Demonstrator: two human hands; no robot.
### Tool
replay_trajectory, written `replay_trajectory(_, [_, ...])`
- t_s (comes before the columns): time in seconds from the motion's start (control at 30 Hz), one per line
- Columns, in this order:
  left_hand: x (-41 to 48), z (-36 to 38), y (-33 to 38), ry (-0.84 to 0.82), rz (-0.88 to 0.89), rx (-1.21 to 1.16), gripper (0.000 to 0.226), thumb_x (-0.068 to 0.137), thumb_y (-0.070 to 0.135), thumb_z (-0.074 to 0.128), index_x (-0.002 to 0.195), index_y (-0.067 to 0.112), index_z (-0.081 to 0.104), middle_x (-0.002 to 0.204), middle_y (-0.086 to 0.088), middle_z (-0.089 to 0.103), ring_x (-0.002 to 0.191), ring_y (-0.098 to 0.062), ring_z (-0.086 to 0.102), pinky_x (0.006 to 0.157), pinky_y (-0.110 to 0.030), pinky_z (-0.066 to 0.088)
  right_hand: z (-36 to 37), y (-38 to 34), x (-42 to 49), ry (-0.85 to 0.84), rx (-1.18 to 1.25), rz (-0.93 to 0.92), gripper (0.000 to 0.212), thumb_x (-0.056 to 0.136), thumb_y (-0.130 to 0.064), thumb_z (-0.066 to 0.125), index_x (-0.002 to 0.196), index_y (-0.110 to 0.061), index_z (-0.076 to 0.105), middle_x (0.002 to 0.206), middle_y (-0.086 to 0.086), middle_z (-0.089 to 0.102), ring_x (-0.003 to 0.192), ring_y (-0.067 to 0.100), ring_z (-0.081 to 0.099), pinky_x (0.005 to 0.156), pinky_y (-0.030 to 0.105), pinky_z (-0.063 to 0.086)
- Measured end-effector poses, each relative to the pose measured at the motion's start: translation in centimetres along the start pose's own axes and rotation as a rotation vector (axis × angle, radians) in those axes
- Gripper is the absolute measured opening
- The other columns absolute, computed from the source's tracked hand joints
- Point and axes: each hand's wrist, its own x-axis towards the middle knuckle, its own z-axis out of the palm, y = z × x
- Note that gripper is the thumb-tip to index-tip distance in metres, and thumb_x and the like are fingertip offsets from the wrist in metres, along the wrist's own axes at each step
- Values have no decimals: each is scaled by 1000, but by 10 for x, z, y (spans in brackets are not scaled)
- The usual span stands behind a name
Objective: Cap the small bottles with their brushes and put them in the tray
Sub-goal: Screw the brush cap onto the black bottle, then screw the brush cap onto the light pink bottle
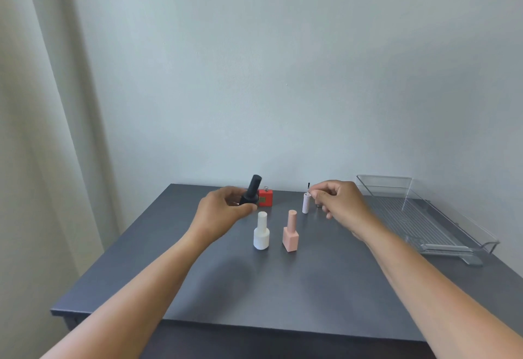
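Note:
My left hand (223,208) grips a black capped bottle (251,193), tilted and lifted off the grey table (198,273). Behind it stands an uncapped red square bottle (266,198). My right hand (339,200) pinches the top of a pale pink brush cap (306,203), which stands upside down with its black brush tip (308,185) pointing up. A white capped bottle (261,231) and a pink capped bottle (290,231) stand upright in the middle of the table. The clear tray (418,217) sits at the right, with no bottle in it.
A small dark item (319,205) shows just under my right hand's fingers; what it is cannot be told. A pale curtain (42,132) hangs at the left. The wall stands right behind the table's far edge.

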Motion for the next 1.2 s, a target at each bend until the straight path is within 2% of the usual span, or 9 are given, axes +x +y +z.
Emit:
replay_trajectory(0.13, [8,5,-16,-59,-112,-102,25,75,28,81,99,31,74,81,14,76,87,-9,68,66,-25,53,8,22,15,94,-100,99,18,86,-12,59,76,-23,68,70,-1,68,52,13,57,52,29,49])
replay_trajectory(0.23, [17,13,-22,-113,-143,-85,23,77,24,81,98,29,75,92,7,77,91,-11,69,66,-24,50,14,34,26,104,-198,142,10,86,-17,58,87,-19,68,72,-4,68,57,15,63,63,37,56])
replay_trajectory(0.33, [25,22,-25,-169,-140,-22,24,75,25,82,99,27,77,93,6,77,82,-7,66,66,-21,48,22,39,34,81,-249,162,18,87,-20,58,104,-17,65,77,-1,68,66,21,69,70,39,57])
replay_trajectory(0.5, [39,32,-34,-248,-120,90,21,76,25,80,96,25,76,98,8,76,94,-10,69,82,-27,55,33,45,45,64,-332,193,38,85,-27,60,120,-12,58,80,-7,60,77,24,71,73,40,57])
replay_trajectory(0.7, [44,36,-39,-287,-82,186,26,76,24,78,80,47,65,88,29,67,90,8,63,76,-13,45,44,52,54,57,-294,177,13,83,-24,62,93,-26,53,63,-10,64,51,18,64,49,28,51])
replay_trajectory(0.8, [45,37,-43,-287,-70,201,26,76,24,77,78,47,66,84,29,68,83,15,60,70,-7,42,48,55,58,55,-302,181,1,83,-23,58,83,-23,57,66,-5,69,54,20,65,55,33,55])
replay_trajectory(0.97, [49,35,-47,-303,-56,190,27,77,23,75,82,48,69,79,34,67,78,22,59,72,-6,43,51,58,59,68,-350,173,17,86,-24,54,70,-24,56,65,-3,68,61,25,69,62,42,59])
replay_trajectory(1.07, [50,32,-50,-323,-66,156,28,75,21,77,94,42,74,82,33,70,77,16,65,78,-14,49,50,57,57,75,-304,175,12,87,-26,56,75,-27,55,63,-8,66,51,21,65,53,33,55])
replay_trajectory(1.2, [53,19,-56,-250,-84,161,25,70,23,84,91,34,77,87,17,76,86,2,69,76,-18,50,45,50,51,84,-243,153,9,86,-30,57,76,-30,58,62,-17,64,55,11,61,54,26,48])
